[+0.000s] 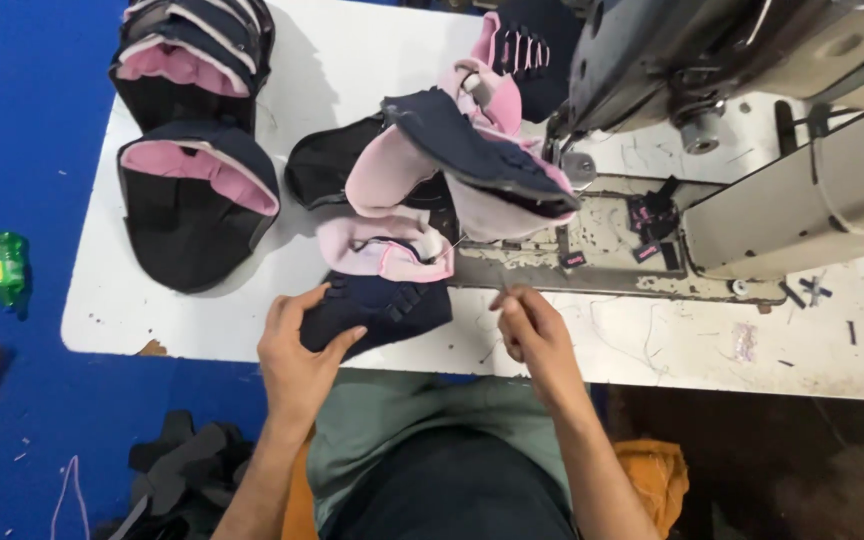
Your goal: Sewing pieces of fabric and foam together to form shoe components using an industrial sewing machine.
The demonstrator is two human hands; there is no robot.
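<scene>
Two hands are seen at the table's near edge. The navy shoe upper (pixel 377 310) is pinned flat under the left hand (pixel 297 350), thumb and fingers clamped over its 8 o'clock corner; long axis runs 9 to 3. The right hand (pixel 532 330), at 3 o'clock of the upper, is pinched closed on a thin thread (pixel 472 255), wrist bent inward.

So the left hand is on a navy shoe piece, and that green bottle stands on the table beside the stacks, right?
Not quite: the head view shows the green bottle on the blue floor, off the table. The left hand does rest on the navy shoe piece.
</scene>
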